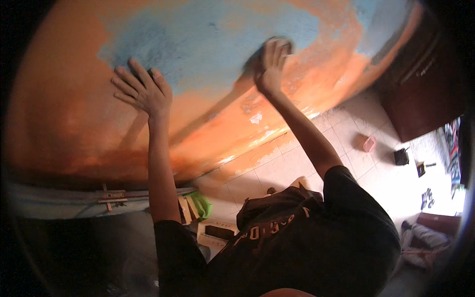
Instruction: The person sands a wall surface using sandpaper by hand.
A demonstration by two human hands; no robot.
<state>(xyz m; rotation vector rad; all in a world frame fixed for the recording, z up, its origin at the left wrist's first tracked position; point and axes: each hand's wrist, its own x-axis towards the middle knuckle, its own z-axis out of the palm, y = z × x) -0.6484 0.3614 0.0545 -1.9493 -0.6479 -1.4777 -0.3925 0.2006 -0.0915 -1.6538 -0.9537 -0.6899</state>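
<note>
A wall with orange paint [207, 122] and a large patch of blue [207, 52] rises before me. My left hand [144, 89] rests on it at the patch's lower left edge, fingers spread and holding nothing. Further right, my right hand [272, 67] presses a small dark pad [287, 45] against the wall where blue meets orange. The fingers cover most of this pad, and its exact kind is hidden. Both arms are raised, and the right one casts a long shadow on the paint. Below the patch, small pale chips [256, 118] mark the orange surface.
Orange paint also stains the tiled floor [267, 167] along the wall's foot. A pink plastic container [369, 144] and a black box-shaped object [401, 157] stand at right, near a dark brown door [419, 89]. Beside me are a cardboard box [215, 241] and a green bag [202, 206].
</note>
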